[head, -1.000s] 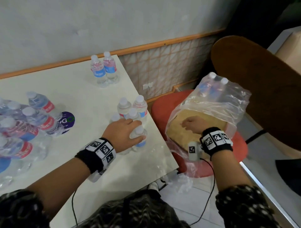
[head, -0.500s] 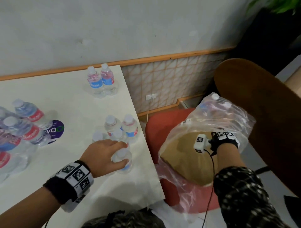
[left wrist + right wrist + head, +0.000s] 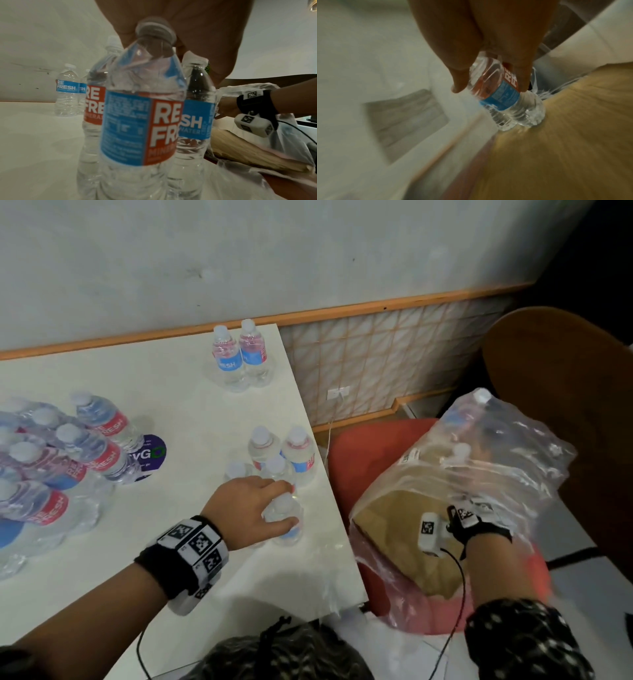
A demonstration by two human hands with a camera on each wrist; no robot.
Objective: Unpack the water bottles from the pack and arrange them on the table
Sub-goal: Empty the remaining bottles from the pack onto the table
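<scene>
The left hand [image 3: 246,508] grips a bottle [image 3: 286,520] upright on the counter [image 3: 171,392], just beside four others. The right hand [image 3: 488,44] holds another bottle [image 3: 503,94] inside the pack [image 3: 496,460]. Lift it straight up so the plastic does not snag.

I'm looking down past a white table [image 3: 171,392] pushed against a pale grey wall [image 3: 274,251]. A wooden rail [image 3: 394,304] runs along that wall just behind the table, and under the rail there's tiled panelling [image 3: 383,350] with a small white socket [image 3: 337,393]. Right of the table sits a red chair seat [image 3: 352,460], its brown curved backrest [image 3: 565,392] beyond. Light grey floor [image 3: 589,587] shows lower right.
</scene>
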